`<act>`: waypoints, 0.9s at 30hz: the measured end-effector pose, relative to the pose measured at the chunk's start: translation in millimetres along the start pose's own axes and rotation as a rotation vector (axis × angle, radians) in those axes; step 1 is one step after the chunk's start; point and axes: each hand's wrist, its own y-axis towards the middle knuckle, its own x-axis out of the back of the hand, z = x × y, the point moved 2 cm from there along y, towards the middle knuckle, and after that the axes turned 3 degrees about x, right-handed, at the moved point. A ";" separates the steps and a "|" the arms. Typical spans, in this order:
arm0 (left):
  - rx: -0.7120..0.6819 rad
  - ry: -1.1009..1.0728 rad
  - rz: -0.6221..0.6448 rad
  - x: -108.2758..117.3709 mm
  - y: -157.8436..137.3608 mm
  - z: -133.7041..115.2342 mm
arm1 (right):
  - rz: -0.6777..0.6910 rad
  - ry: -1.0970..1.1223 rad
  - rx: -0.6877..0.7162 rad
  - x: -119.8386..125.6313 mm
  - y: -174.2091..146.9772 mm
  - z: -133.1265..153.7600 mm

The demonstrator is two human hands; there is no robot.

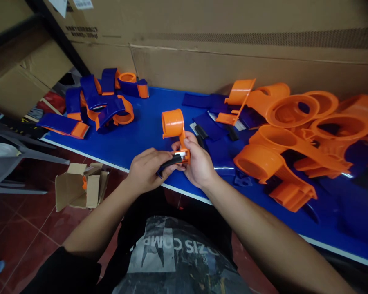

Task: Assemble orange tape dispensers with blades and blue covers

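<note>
My right hand [199, 161] is closed around the arm of an orange plastic tape dispenser body [173, 123], its round hub pointing up and away from me. In my left hand [150, 167] is a dark blue cover with a black strip [171, 161], pinched between thumb and fingers. The strip's end meets the lower end of the orange body, beside a small white part [180, 154]. Whether the two are joined I cannot tell. Just right of my hands, several loose blue covers [216, 153] with black strips lie on the blue table [150, 122].
Orange dispenser bodies [260, 161] are heaped across the table's right side. Blue-and-orange dispensers [110, 110] are grouped at the left. A cardboard wall [233, 65] backs the table. An open cardboard box [76, 188] and a grey stool [21, 159] stand at the lower left.
</note>
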 end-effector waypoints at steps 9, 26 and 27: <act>0.081 0.009 -0.011 -2.9 -1.1 -2.5 | -0.011 -0.058 -0.016 -2.3 -1.1 -0.6; 0.079 -0.072 -0.129 -3.6 -4.5 -7.0 | -0.006 -0.037 -0.018 -2.2 -0.5 -0.5; 0.107 -0.073 -0.115 -3.3 -3.7 -8.0 | -0.005 -0.032 -0.018 -1.9 -0.5 -0.6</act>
